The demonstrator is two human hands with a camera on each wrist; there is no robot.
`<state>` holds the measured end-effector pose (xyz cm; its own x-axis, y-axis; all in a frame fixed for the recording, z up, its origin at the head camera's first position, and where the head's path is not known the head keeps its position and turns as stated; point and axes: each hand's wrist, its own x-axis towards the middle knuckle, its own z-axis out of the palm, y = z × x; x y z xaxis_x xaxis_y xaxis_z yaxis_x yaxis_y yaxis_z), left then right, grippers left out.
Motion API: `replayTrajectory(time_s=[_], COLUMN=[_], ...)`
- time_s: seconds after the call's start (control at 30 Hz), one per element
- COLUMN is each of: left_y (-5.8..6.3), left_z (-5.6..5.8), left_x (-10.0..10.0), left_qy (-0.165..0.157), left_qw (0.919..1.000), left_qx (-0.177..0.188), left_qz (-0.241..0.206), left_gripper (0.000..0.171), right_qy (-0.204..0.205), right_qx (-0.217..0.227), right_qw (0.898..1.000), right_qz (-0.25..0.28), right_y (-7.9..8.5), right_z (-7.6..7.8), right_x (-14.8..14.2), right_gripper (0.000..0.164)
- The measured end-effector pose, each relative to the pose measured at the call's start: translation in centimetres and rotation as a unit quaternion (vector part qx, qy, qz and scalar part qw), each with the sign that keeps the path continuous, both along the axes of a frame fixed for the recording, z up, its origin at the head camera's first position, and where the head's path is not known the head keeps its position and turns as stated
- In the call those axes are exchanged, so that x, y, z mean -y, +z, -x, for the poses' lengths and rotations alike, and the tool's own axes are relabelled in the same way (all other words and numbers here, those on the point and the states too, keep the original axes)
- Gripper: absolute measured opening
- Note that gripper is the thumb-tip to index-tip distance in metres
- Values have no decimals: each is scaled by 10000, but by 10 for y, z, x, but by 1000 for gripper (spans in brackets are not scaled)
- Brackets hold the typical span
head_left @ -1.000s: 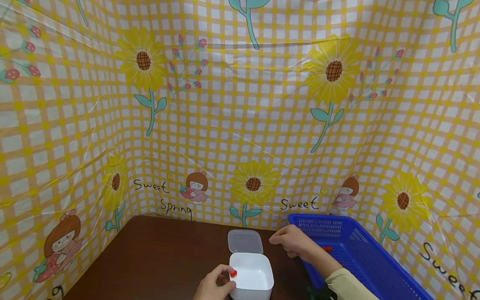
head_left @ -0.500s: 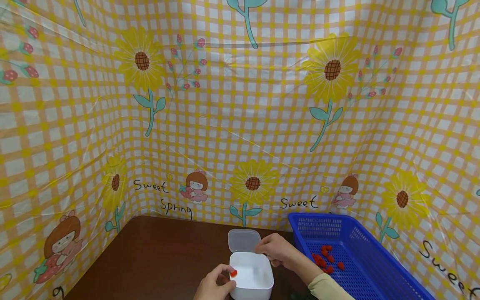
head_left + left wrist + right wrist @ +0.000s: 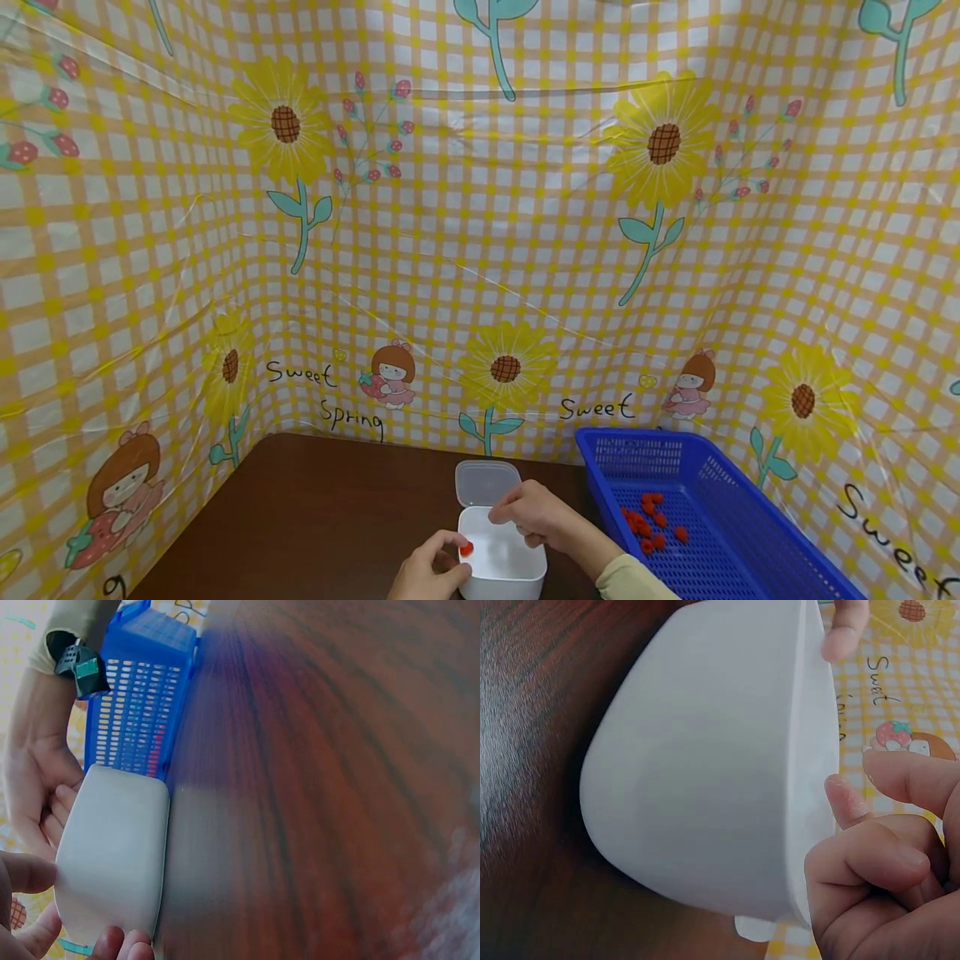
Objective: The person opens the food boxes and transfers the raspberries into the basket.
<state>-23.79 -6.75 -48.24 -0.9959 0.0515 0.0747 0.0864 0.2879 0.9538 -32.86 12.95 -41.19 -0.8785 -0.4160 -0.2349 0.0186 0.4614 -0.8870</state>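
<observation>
My left hand [image 3: 429,569] grips the left side of a white square box [image 3: 517,567], its index finger at the rim. A small red piece [image 3: 467,548] lies just inside the box beside that fingertip. Over the box's far right part is my right hand [image 3: 534,510], fingers curled, the index finger and thumb pointing into it. No object shows at its fingertips in the right wrist view, where the hand [image 3: 889,855] is beside the box's rim. From the left wrist view, fingers [image 3: 109,941] lie against the box's white wall [image 3: 112,847].
Behind the box lies a translucent lid [image 3: 487,483] on the dark brown table [image 3: 322,517]. A blue perforated basket [image 3: 720,500] stands at the right, with several small red pieces [image 3: 637,523] at its left side. A checked sunflower-print cloth [image 3: 420,250] surrounds the table.
My right hand has moved left from beside the basket to over the box, uncovering the red pieces in the basket. My left hand stays on the box.
</observation>
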Motion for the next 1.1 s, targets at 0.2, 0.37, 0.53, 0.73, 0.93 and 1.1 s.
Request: replayTrajectory(time_s=[0.2, 0.37, 0.53, 0.73, 0.93, 1.1], left_y=[2, 3, 2, 3, 2, 0], left_z=[-2, -3, -4, -4, -5, -4], left_x=[1, 1, 0, -1, -1, 1], left_qy=[49, 83, 108, 135, 123, 113], left_qw=[9998, 9997, 9994, 9992, 9992, 9992], left_qx=[-65, -75, -168, -225, -256, -269], left_qz=[166, 212, 278, 307, 289, 278], left_gripper=[28, 29, 28, 27, 26, 25], right_qy=[55, 31, -3, -109, -222, -215], right_qx=[-8, -193, -510, -647, -1082, -1132], right_qw=[10000, 9997, 9983, 9977, 9933, 9926], right_qz=[-60, -170, -297, -154, -335, -390], right_y=[-5, -12, -24, -35, -42, -42], right_z=[-3, -7, -10, -13, -15, -17], right_x=[9, 18, 23, 26, 30, 34], right_gripper=[20, 19, 12, 10, 8, 5])
